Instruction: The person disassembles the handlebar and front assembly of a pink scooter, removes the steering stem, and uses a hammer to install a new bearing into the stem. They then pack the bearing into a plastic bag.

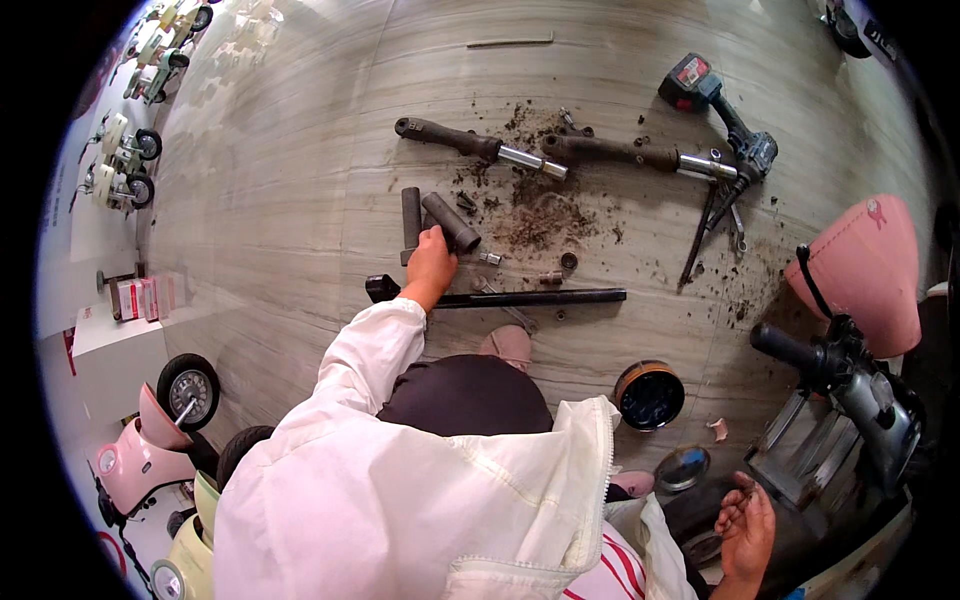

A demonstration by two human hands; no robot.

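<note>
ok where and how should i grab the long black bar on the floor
Probably best: grip the long black bar across its straight right-hand part, coming from above. It lies flat and that part is slim and uncovered, while the left end has a thicker head and the left hand is over the stretch beside it.

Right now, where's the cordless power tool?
Head view, upper right: the cordless power tool lies on the floor, its head right by the silver end of the right-hand dark fork leg.

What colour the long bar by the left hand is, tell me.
The long bar is black, clearest in the head view.
</note>
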